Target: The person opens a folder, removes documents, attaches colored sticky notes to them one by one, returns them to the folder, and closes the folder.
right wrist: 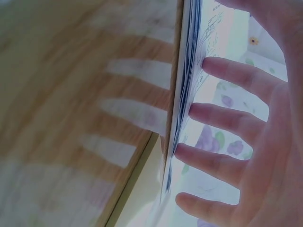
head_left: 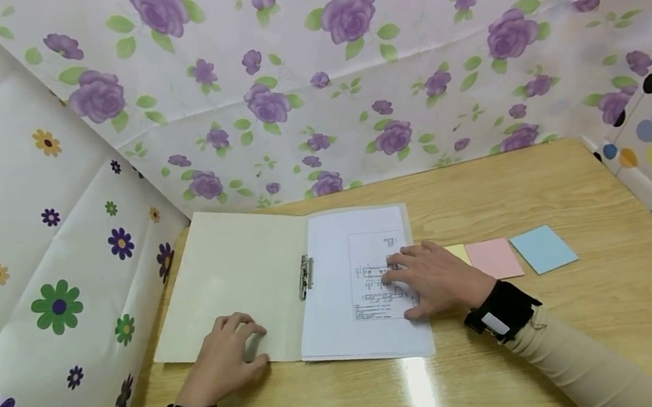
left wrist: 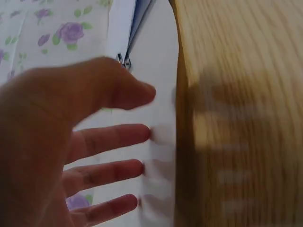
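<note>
Pink note, blue note beside folder, near right hand

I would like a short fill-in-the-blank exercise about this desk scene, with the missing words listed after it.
1. The right hand rests on the printed ____ in the open folder.
2. The left hand touches the folder's ____ cover.
3. The sticky pad farthest from the folder is ____.
4. The metal clip sits along the folder's ____.

Missing words: paper; cream; blue; spine

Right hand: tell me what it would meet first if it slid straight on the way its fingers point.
The right hand lies flat on the printed sheets, fingers pointing toward the folder's metal clip. Sliding on across the paper, it would likely reach that clip first.
</note>
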Action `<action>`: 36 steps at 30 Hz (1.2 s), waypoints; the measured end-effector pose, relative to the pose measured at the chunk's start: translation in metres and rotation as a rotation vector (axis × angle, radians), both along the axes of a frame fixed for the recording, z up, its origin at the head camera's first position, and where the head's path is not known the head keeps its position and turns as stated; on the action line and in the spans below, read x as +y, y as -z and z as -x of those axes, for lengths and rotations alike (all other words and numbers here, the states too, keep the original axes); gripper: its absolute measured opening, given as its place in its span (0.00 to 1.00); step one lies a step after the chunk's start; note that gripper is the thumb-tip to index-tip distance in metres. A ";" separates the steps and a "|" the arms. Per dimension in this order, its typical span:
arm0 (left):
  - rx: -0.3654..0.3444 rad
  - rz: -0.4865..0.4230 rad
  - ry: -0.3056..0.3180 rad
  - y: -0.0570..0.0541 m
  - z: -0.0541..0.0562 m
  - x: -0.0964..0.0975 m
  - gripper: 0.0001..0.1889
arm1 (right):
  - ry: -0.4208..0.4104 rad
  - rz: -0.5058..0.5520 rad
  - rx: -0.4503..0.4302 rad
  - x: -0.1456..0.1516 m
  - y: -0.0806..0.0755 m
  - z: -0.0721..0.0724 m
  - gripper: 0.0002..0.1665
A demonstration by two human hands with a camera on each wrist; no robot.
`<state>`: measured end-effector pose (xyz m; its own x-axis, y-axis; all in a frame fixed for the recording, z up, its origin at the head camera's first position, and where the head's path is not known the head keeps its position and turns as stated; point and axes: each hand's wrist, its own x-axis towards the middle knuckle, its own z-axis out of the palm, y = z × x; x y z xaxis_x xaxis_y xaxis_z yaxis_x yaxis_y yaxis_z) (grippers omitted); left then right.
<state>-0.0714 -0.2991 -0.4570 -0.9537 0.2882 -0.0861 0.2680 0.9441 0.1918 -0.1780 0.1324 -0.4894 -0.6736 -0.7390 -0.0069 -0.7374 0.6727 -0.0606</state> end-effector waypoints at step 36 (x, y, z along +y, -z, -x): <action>-0.178 -0.061 0.197 0.008 0.023 0.103 0.38 | 0.060 0.024 -0.188 0.035 -0.018 0.034 0.39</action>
